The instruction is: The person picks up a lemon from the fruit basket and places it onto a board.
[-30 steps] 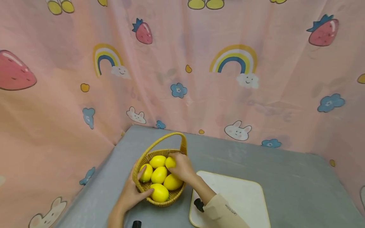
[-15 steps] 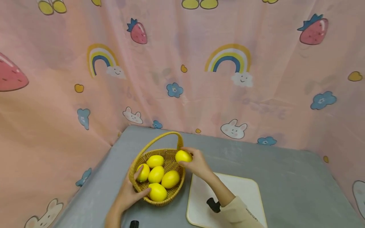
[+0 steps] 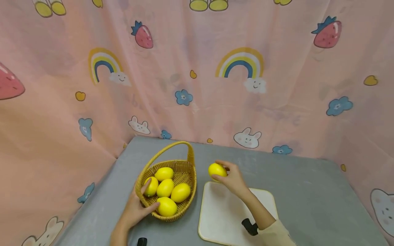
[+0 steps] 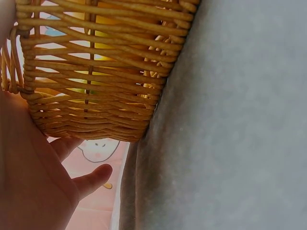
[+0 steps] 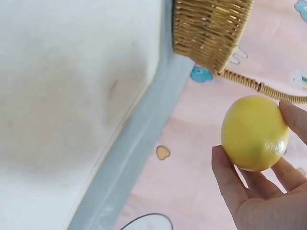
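Observation:
My left hand (image 3: 133, 209) grips the left rim of a wicker basket (image 3: 186, 171) with a tall arched handle. Inside lie several yellow lemons (image 3: 180, 193); thumb and a finger reach over the rim against two of them. From the left wrist view, the woven side of the basket (image 4: 96, 115) rises beside the hand, two fingers spread out below it. To the right of the basket, my right hand (image 3: 235, 181) holds one lemon (image 5: 254, 134) between thumb and fingertips. That lemon hangs in the air over the far left corner of a white board (image 3: 220, 215).
The white board with a yellow edge lies on a grey-covered table (image 3: 311, 205), right of the basket. A pink patterned curtain (image 3: 215, 112) encloses the table at the back and sides. A black wrist strap piece (image 3: 249, 227) sits at the right wrist.
My right hand has lifted a lemon out of the basket and carried it right, past the rim toward the board. The left hand keeps its grip on the basket.

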Demonstrator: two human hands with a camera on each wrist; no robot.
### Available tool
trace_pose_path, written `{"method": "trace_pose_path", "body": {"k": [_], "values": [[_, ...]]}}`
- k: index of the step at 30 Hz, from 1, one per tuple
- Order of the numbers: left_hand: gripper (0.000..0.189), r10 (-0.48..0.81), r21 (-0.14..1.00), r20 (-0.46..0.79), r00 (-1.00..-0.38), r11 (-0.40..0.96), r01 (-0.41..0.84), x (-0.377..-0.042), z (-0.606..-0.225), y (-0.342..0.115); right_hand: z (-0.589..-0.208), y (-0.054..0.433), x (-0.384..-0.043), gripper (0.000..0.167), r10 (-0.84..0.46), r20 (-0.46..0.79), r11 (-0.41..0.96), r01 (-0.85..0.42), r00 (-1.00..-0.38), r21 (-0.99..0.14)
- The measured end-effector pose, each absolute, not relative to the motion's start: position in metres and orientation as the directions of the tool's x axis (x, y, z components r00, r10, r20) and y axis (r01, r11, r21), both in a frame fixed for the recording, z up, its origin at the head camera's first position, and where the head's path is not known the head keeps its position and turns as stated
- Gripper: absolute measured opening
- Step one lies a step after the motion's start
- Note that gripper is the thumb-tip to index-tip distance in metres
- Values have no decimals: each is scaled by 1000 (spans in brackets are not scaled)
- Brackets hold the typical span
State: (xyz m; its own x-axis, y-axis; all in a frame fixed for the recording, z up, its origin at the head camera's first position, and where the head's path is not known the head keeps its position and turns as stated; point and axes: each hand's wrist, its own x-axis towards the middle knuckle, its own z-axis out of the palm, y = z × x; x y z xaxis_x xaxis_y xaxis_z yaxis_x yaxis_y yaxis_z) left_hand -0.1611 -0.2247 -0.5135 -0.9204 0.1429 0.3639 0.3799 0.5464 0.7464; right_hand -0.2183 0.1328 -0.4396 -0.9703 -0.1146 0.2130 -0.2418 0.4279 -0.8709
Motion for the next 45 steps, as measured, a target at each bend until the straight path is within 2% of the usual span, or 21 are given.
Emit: {"method": "trace_pose_path", "body": {"k": [10,18,30,39,45], "values": [[89,141,745,377,-915,541,390,-162,-515,-223,-443,172,-202,51,-53,188,506,-188,-981,-842],[88,140,720,374,-917,579,382,-159,-515,-224,-449,198,-187,52,-15,178,524,-159,-984,-837],[87,149,725,379,-913,566,393,-159,-511,-224,-460,240,-163,53,51,182,574,-121,-982,-810],[88,153,735,372,-916,554,391,-158,-511,-225,-470,262,-150,56,82,123,616,-47,-989,-787],[88,157,736,374,-914,550,395,-159,-509,-224,-478,271,-146,55,101,133,650,-36,-986,-759]]}}
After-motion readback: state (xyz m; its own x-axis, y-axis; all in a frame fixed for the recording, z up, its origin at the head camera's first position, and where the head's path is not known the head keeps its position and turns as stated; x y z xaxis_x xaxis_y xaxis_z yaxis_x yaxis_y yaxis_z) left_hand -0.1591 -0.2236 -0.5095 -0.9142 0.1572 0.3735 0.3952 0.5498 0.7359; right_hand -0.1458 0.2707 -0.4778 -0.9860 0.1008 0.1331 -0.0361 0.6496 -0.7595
